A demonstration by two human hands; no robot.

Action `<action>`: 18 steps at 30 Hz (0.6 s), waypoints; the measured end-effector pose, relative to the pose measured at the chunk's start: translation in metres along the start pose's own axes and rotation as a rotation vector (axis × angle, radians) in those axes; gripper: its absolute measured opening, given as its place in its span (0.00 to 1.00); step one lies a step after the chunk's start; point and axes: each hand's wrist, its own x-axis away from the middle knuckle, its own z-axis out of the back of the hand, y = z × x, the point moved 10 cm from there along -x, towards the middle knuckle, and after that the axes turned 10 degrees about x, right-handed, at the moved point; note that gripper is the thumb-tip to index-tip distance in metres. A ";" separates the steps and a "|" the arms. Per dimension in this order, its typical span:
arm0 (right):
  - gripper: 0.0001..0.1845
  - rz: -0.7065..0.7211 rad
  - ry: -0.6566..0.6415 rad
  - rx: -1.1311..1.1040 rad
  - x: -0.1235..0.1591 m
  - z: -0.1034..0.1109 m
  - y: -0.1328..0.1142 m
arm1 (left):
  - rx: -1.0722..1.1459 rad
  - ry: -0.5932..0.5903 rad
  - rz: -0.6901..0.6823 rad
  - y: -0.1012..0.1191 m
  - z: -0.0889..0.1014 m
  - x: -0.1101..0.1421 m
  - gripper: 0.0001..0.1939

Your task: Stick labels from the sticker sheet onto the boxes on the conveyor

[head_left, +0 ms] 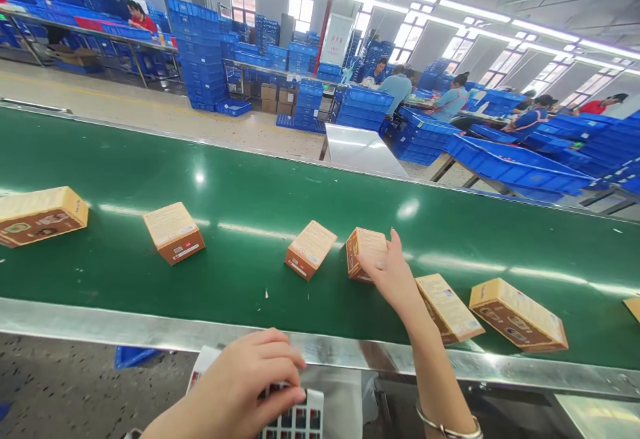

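My right hand (393,272) reaches over the green conveyor belt (240,179) and lies on a small tan carton (364,247), fingers around its near side. Beside it to the left lies another tan carton (310,249). My left hand (250,376) is below the belt's steel edge, fingers curled down on a white rack (300,419) with dark items in it. More cartons lie along the belt: one at the far left (40,216), one left of centre (174,232), and two to the right (449,308) (517,314).
A steel rail (150,329) runs along the belt's near edge. Across an aisle stand stacks of blue crates (200,59) and work tables, with several people seated at them (450,99). A bare steel table top (360,149) sits just beyond the belt.
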 end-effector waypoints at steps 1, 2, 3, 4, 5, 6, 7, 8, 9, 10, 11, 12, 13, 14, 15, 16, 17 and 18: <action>0.55 -0.001 -0.039 0.015 0.007 -0.002 -0.002 | -0.006 -0.015 -0.039 0.004 -0.005 -0.001 0.08; 0.55 -0.002 -0.081 0.030 0.017 -0.004 -0.006 | -0.029 -0.028 -0.072 0.008 -0.010 -0.003 0.08; 0.55 -0.003 -0.127 0.037 0.029 -0.006 -0.009 | -0.066 -0.044 -0.098 0.012 -0.014 -0.006 0.08; 0.55 -0.001 -0.174 0.028 0.042 -0.007 -0.013 | -0.105 -0.071 -0.121 0.017 -0.019 -0.009 0.08; 0.55 0.001 -0.218 0.000 0.055 -0.007 -0.015 | -0.139 -0.108 -0.144 0.021 -0.025 -0.014 0.08; 0.55 -0.004 -0.245 -0.047 0.065 -0.006 -0.017 | -0.168 -0.143 -0.164 0.025 -0.030 -0.019 0.08; 0.54 -0.016 -0.243 -0.106 0.072 -0.002 -0.016 | -0.188 -0.172 -0.182 0.028 -0.035 -0.025 0.08; 0.51 -0.030 -0.216 -0.174 0.077 0.003 -0.014 | -0.202 -0.185 -0.202 0.031 -0.039 -0.032 0.08; 0.47 -0.047 -0.164 -0.251 0.078 0.010 -0.010 | -0.215 -0.192 -0.214 0.031 -0.043 -0.038 0.08; 0.42 -0.072 -0.094 -0.335 0.078 0.017 -0.004 | -0.226 -0.195 -0.232 0.031 -0.047 -0.044 0.07; 0.36 -0.107 -0.016 -0.424 0.077 0.022 0.004 | -0.239 -0.201 -0.249 0.030 -0.052 -0.048 0.07; 0.30 -0.153 0.055 -0.511 0.077 0.025 0.012 | -0.252 -0.211 -0.261 0.027 -0.057 -0.052 0.07; 0.27 -0.209 0.099 -0.593 0.077 0.024 0.021 | -0.266 -0.222 -0.267 0.024 -0.063 -0.054 0.07; 0.25 -0.270 0.121 -0.665 0.078 0.020 0.029 | -0.279 -0.232 -0.267 0.021 -0.068 -0.056 0.07; 0.24 -0.325 0.124 -0.722 0.080 0.014 0.034 | -0.289 -0.237 -0.265 0.018 -0.072 -0.057 0.07; 0.24 -0.370 0.117 -0.763 0.083 0.008 0.038 | -0.297 -0.237 -0.263 0.016 -0.075 -0.058 0.08; 0.24 -0.403 0.110 -0.792 0.085 0.002 0.039 | -0.304 -0.235 -0.261 0.016 -0.077 -0.059 0.08; 0.23 -0.426 0.115 -0.813 0.088 -0.001 0.041 | -0.309 -0.236 -0.258 0.016 -0.079 -0.060 0.08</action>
